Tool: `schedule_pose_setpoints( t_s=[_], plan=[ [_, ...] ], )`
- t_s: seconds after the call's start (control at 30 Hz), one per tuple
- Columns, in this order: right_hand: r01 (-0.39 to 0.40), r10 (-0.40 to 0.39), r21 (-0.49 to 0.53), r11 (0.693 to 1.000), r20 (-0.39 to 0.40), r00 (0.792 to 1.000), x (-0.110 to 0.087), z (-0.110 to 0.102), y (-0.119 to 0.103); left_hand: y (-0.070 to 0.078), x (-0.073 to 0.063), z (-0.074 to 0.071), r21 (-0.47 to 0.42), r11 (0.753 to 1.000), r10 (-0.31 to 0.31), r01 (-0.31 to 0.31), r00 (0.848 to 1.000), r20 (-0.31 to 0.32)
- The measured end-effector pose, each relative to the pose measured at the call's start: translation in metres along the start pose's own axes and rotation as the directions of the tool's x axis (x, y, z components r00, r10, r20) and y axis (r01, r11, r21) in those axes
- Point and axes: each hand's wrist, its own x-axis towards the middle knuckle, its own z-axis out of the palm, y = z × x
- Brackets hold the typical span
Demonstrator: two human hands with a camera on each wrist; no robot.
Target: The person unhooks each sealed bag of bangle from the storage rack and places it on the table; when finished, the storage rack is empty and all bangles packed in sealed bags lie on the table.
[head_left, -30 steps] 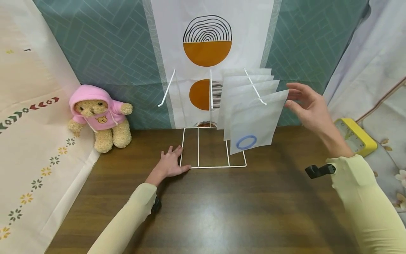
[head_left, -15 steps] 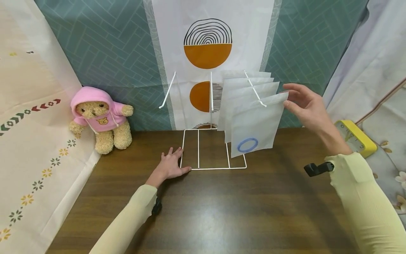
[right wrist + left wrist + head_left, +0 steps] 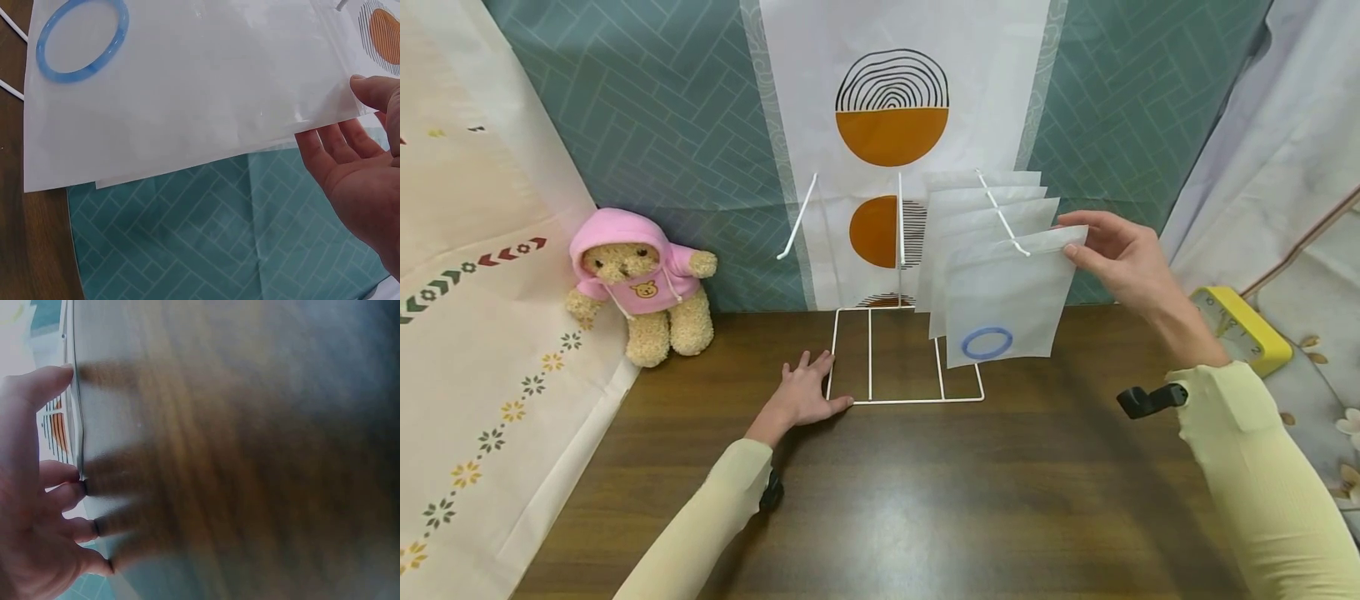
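Note:
My right hand [image 3: 1123, 254] pinches the upper right corner of a translucent white bag [image 3: 1015, 292], thumb in front and fingers behind. A blue ring [image 3: 966, 343] shows near its lower left corner. This bag hangs frontmost on the right prong [image 3: 1000, 212] of a white wire rack, with several similar bags [image 3: 943, 208] behind it. In the right wrist view, the thumb [image 3: 374, 92] lies on the bag's face. My left hand [image 3: 805, 392] rests with spread fingers at the left front corner of the rack's base [image 3: 917, 402], the thumb at its front wire.
The rack's left prong [image 3: 797, 218] and middle prong [image 3: 901, 221] carry no bags. A teddy bear [image 3: 643, 283] in a pink hoodie sits at the back left. A yellow clock [image 3: 1247, 329] stands beyond my right forearm. Patterned cloth [image 3: 677, 125] covers the back.
My right thumb and fingers have closed on the front bag's corner. The bag has turned to hang squarer, its free edge shifting slightly right. My left hand stays in place.

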Motion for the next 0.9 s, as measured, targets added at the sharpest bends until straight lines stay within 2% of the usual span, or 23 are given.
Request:
schedule_pose_setpoints(
  t_s=[0.37,0.63,0.9],
  plan=[
    [-0.045,0.043,-0.053,0.998,-0.021,0.999,-0.0006,-0.0017,-0.0023,-0.0010,0.0007,0.0019,-0.003,1.000,-0.005,0.005,1.000,0.001],
    [-0.009,0.009,-0.021,1.000,-0.008,1.000,-0.0006,-0.0032,-0.0029,-0.0023,0.0003,0.0024,0.016,1.000,0.001,-0.001,1.000,-0.003],
    [-0.018,0.018,-0.031,0.999,-0.019,1.000,-0.0016,-0.0039,-0.0045,-0.0020,-0.0008,0.0029,0.014,1.000,0.008,-0.008,1.000,-0.007]
  ],
)
